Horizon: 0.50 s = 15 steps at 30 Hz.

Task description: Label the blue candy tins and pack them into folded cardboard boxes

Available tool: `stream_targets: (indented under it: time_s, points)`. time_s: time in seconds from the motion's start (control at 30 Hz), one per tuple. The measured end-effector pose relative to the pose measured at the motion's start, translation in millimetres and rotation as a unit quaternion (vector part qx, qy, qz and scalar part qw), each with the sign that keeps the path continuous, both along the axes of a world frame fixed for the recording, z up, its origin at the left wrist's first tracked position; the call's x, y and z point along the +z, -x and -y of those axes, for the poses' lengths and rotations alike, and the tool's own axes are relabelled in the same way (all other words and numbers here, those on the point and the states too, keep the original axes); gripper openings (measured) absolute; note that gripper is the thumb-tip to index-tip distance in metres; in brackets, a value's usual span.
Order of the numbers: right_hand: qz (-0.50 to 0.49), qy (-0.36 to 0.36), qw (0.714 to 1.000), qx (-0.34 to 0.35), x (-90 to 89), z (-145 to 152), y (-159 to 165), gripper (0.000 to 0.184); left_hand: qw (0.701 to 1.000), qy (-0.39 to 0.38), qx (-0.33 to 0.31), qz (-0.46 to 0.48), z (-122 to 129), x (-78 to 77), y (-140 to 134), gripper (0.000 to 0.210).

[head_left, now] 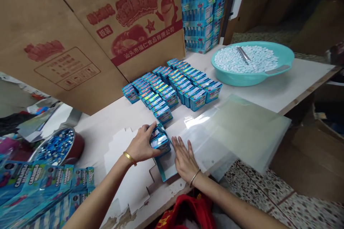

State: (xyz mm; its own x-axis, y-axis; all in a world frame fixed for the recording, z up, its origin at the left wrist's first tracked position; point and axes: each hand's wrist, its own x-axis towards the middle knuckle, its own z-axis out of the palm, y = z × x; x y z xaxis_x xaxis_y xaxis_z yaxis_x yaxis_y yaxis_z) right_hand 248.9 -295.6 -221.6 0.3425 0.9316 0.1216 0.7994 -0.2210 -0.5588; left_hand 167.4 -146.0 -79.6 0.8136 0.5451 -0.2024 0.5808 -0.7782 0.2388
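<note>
Small blue candy boxes are gripped in my left hand, its thumb and fingers closed around them. They sit at the far end of an open blue display box with a white inside. My right hand lies with fingers stretched out along the right side of that display box, touching its wall. Just beyond my hands, rows of more small blue boxes stand close together on the table. Under my left forearm and beside the display box lie white cardboard blanks with notched edges.
Clear plastic sheets overhang the table's right edge. A turquoise basin holds pale candies and a metal scoop. Large cartons and wrapped blue stacks stand behind. At left are a bowl of blue pieces and wrapped packs.
</note>
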Motion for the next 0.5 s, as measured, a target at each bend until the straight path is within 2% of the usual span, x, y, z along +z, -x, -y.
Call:
stream_targets:
  time_s: [0.1, 0.27, 0.4, 0.5]
  points:
    - [-0.006, -0.007, 1.000, 0.018, -1.0, 1.0, -2.7, 0.076, 0.999, -0.026, -0.023, 0.011, 2.5, -7.1, -6.8, 0.098]
    - [-0.016, -0.001, 0.999, 0.029, -3.6, 1.5, -6.8, 0.079, 0.993, -0.047, -0.106, 0.038, -14.8, -19.1, -7.5, 0.098]
    - [-0.017, -0.002, 1.000, 0.025, -2.1, 0.4, -5.4, 0.083, 0.989, -0.118, -0.085, -0.041, -15.6, -23.9, -5.3, 0.110]
    - [-0.033, 0.010, 0.999, 0.025, 2.4, -0.8, -5.4, 0.081, 0.983, -0.158, -0.077, -0.053, -12.6, -29.3, -3.7, 0.102]
